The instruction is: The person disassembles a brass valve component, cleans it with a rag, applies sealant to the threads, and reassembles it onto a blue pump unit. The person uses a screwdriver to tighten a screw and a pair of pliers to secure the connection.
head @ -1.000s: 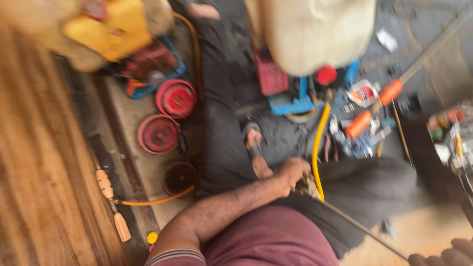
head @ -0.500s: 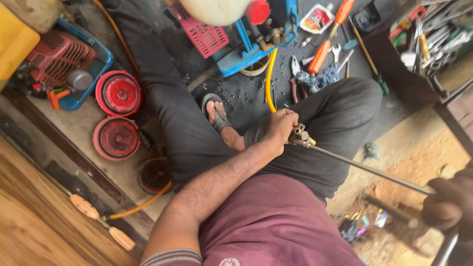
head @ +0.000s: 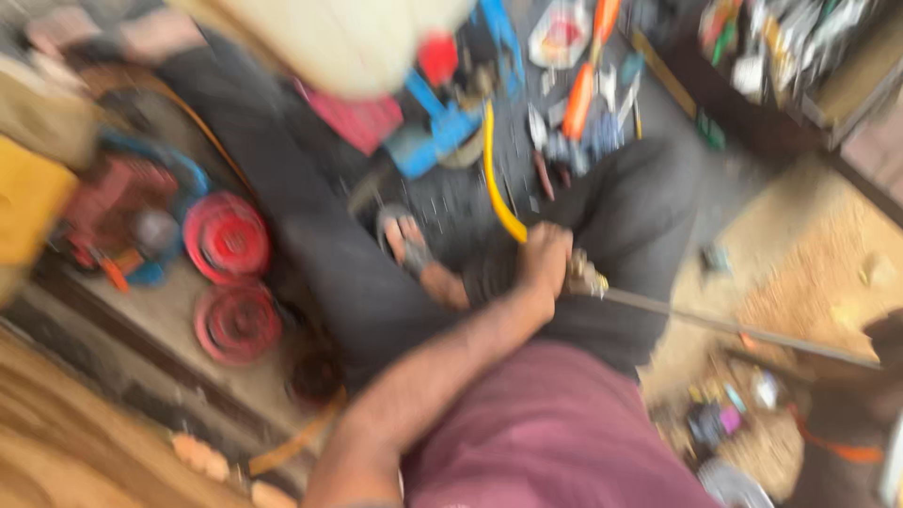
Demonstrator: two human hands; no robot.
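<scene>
- Left hand [head: 546, 261] is clenching around the near end of a thin metal rod [head: 734, 327], where a brass fitting [head: 585, 278] is sitting; a yellow hose [head: 496, 179] is running up from the fist.
- Rod is lying across the lap, reaching toward the right edge of the floor.
- Right hand [head: 889, 339] at the right edge is too blurred; cannot tell its grip.
- Two red discs [head: 229, 273] are lying left of the outstretched leg; an orange-handled tool [head: 588, 75] is sitting beyond the knee.

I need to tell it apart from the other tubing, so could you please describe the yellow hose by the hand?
Start at the seated person's dark trouser legs. Between them the left hand grips a brass fitting. The bright yellow flexible hose curves up from that fist, unlike the straight grey metal rod running rightward.
</scene>
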